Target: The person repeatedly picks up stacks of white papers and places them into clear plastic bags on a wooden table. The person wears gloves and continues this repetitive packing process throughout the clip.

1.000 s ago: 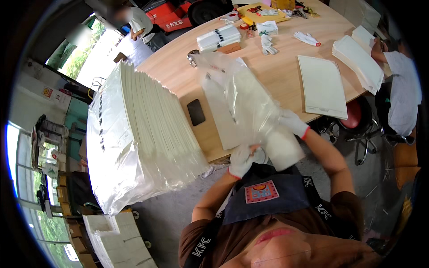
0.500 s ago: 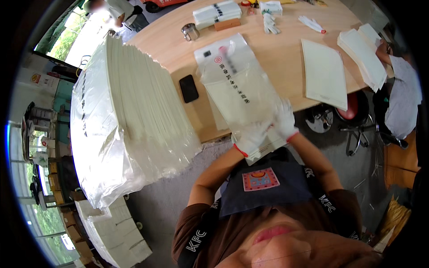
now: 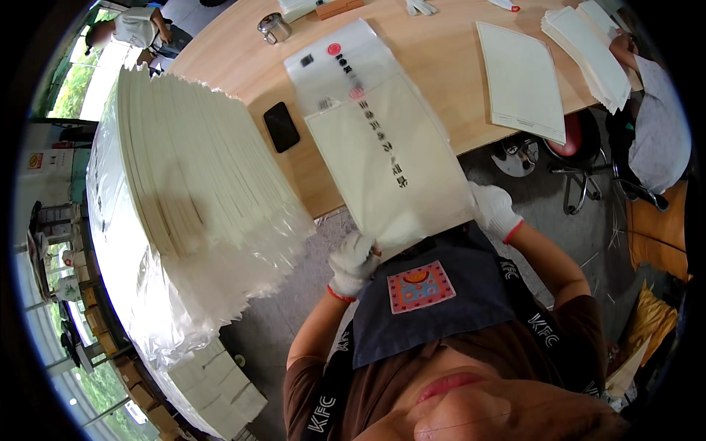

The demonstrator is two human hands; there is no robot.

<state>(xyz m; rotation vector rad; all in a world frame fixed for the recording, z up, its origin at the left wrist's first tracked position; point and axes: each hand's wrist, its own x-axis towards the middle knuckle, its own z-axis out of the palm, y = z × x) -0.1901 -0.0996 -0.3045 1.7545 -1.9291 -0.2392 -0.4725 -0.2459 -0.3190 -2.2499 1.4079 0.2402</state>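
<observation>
In front of me a clear plastic bag (image 3: 426, 184) with dark and red print covers cream paper sheets; its near end overhangs the table edge. My left hand (image 3: 354, 263), in a white knit glove with a red cuff, is closed on the bag's near left corner. At the near right edge, my right hand (image 3: 496, 209), gloved the same way, is closed around the side; its fingertips are partly hidden. Beneath the far end lies another printed plastic bag (image 3: 323, 77), flat on the wooden table (image 3: 456, 44).
A tall bagged stack of cream sheets (image 3: 198, 162) stands at left. A black phone (image 3: 282, 127) and metal mug (image 3: 274, 29) lie between. Right are a flat paper stack (image 3: 518, 84), fanned sheets (image 3: 588, 55) beside another person's arm, and a stool (image 3: 570, 140). Another person (image 3: 140, 29) stands far left.
My hands have moved apart, from together on the bag's near part to its opposite near sides. The papers in the bag lie squarer and nearer me. The view has shifted.
</observation>
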